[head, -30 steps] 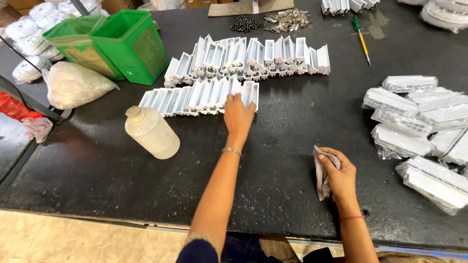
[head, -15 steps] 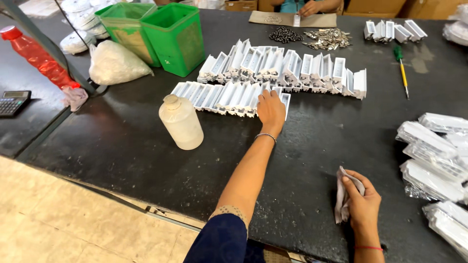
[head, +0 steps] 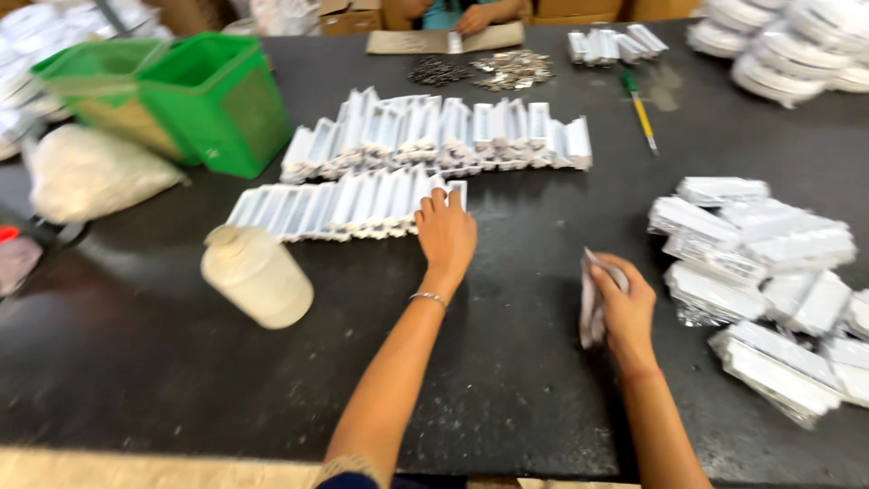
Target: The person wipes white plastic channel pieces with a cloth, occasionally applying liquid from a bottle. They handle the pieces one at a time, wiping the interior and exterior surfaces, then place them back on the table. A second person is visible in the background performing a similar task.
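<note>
My left hand (head: pixel 444 235) rests with fingers spread on the right end of the near row of white metal pieces (head: pixel 335 205), which leans in a line on the dark table (head: pixel 507 362). A longer second row (head: pixel 434 136) lies just behind it. My right hand (head: pixel 621 302) is closed around a small clear plastic packet (head: pixel 590 303), held a little above the table to the right of the rows. A pile of filled clear packets (head: pixel 769 272) lies just right of that hand.
A white plastic bottle (head: pixel 258 276) stands left of my left arm. Two green bins (head: pixel 172 95) and a white bag (head: pixel 95 177) sit at the far left. A pencil (head: pixel 641 109), small heaps of screws (head: pixel 480 71) and another person's hands (head: pixel 475 16) are at the far edge.
The view has swung and shifted between frames. My left hand stays on the end of the near row, and my right hand keeps hold of the packet.
</note>
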`<control>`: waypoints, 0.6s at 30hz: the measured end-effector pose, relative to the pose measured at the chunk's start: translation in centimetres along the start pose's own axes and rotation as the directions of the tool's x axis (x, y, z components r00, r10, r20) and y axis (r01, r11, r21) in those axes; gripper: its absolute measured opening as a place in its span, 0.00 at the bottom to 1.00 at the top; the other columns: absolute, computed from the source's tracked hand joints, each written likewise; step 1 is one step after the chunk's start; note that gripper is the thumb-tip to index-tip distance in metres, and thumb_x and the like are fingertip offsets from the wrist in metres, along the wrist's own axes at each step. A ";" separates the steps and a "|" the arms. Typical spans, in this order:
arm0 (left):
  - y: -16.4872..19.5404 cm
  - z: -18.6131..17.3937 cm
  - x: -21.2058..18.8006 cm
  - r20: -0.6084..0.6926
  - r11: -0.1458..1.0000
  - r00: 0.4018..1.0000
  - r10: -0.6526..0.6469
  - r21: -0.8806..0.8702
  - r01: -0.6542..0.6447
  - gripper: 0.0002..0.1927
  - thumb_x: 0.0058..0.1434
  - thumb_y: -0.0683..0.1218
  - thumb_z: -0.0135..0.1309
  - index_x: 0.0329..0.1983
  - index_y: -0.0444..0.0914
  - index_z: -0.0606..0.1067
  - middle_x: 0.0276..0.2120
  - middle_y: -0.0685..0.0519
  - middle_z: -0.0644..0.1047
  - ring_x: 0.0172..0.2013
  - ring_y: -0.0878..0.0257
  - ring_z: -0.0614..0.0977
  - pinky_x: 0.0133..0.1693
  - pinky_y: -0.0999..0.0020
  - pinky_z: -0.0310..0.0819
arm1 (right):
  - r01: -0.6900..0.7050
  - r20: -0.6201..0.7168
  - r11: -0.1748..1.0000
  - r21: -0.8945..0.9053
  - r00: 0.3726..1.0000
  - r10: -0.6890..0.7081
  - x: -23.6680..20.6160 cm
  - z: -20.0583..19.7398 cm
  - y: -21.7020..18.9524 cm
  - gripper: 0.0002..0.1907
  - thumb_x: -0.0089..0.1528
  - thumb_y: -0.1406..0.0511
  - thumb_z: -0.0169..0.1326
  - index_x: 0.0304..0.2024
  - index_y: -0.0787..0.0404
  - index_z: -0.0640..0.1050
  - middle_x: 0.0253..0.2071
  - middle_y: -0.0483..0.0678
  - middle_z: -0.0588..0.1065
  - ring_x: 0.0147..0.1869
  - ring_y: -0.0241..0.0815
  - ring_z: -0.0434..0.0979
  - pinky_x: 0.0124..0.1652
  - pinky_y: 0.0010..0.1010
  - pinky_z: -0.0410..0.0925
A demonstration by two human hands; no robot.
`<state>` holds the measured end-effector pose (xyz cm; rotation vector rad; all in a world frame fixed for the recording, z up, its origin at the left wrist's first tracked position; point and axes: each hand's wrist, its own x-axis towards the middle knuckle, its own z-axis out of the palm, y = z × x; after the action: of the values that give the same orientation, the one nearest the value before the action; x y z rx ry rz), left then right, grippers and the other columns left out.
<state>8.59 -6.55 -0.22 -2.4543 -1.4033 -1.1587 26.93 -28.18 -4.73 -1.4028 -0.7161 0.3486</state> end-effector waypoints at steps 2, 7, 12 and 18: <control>1.2 -0.2 0.0 0.045 0.997 0.996 0.075 -0.038 -0.073 0.21 0.54 0.46 0.63 0.50 0.37 0.75 0.47 0.46 0.72 0.47 0.48 0.73 0.46 0.51 0.66 | 0.036 -0.063 0.999 0.035 0.997 -0.034 2.9 0.6 0.4 0.13 0.64 0.67 0.60 0.50 0.64 0.81 0.44 0.44 0.80 0.46 0.31 0.76 0.46 0.21 0.69; 4.2 1.6 1.0 0.103 0.950 0.956 0.275 -0.185 -0.253 0.21 0.54 0.43 0.62 0.51 0.37 0.74 0.46 0.47 0.72 0.47 0.49 0.73 0.48 0.53 0.68 | 0.007 -0.187 0.997 0.077 0.982 0.008 5.0 1.4 2.4 0.12 0.63 0.68 0.60 0.48 0.66 0.81 0.42 0.45 0.80 0.45 0.31 0.76 0.45 0.22 0.69; 7.8 6.9 3.4 0.076 0.891 0.917 0.392 -0.281 -0.358 0.28 0.52 0.42 0.63 0.57 0.34 0.71 0.49 0.43 0.71 0.48 0.45 0.74 0.48 0.53 0.70 | -0.093 -0.120 0.986 0.136 0.987 0.110 5.8 1.4 3.2 0.10 0.63 0.68 0.59 0.47 0.66 0.82 0.41 0.45 0.81 0.42 0.30 0.77 0.43 0.21 0.70; 12.8 14.3 7.4 0.100 0.899 0.914 0.393 -0.249 -0.360 0.28 0.54 0.42 0.62 0.59 0.34 0.69 0.50 0.42 0.70 0.51 0.46 0.75 0.50 0.54 0.73 | -0.093 -0.111 0.984 0.155 0.988 0.111 6.6 1.4 3.1 0.11 0.62 0.68 0.60 0.46 0.65 0.82 0.41 0.44 0.81 0.42 0.29 0.78 0.43 0.20 0.71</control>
<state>28.71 -2.74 -1.95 -2.8495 -0.7924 -1.1140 31.55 -22.56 -6.14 -1.3084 -0.5108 0.3875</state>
